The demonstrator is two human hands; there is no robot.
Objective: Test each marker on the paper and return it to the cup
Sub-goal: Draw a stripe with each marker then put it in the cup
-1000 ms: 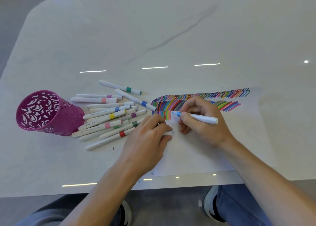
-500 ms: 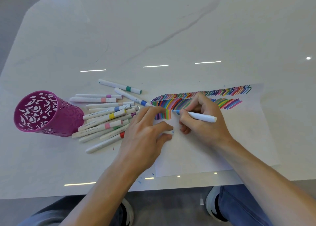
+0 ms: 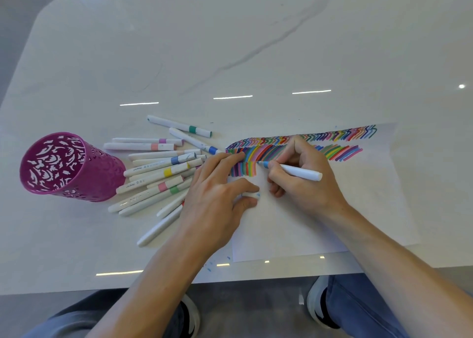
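My right hand (image 3: 304, 181) grips a white marker (image 3: 299, 171) with a light blue band. Its tip touches the paper (image 3: 294, 230) just right of the lowest row of coloured strokes (image 3: 266, 153). My left hand (image 3: 217, 197) lies on the paper's left edge, fingers stretched over the strokes. Its thumb and a finger pinch a small white marker cap (image 3: 252, 196). A magenta cut-out cup (image 3: 66, 167) stands at the left, no markers visible inside. Several capped white markers (image 3: 158, 171) lie loose between the cup and my left hand.
The white marble-look table (image 3: 256, 51) stretches far behind the paper. Its near edge runs just below the paper, with my legs and shoes (image 3: 317, 302) under it. Small blue ink specks (image 3: 208, 266) dot the table by the paper's corner.
My left fingers have slid farther over the coloured strokes. The marker tip has crept slightly away from me on the paper.
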